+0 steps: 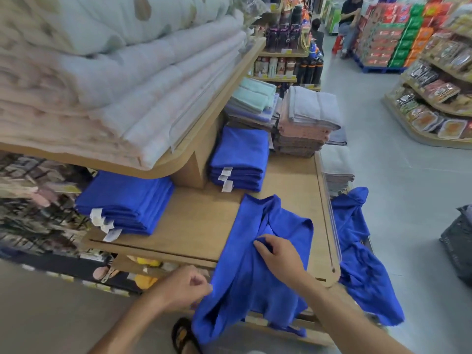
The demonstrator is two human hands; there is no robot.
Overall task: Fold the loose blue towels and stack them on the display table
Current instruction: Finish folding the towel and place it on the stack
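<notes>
left hand (183,287) pinching blue towel (242,290) edge, right hand (281,254) gripping its middle

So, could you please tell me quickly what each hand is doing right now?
Left hand: pinching the left edge of the loose blue towel.
Right hand: gripping a fold in the middle of the same towel.

Grey floor (408,200) runs from 12 to 4 o'clock. Curved wooden shelving (421,136) of packaged goods (434,93) stands at 2 o'clock. Shelves (281,53) at 12 o'clock carry what appear to be flasks (306,70).
</notes>
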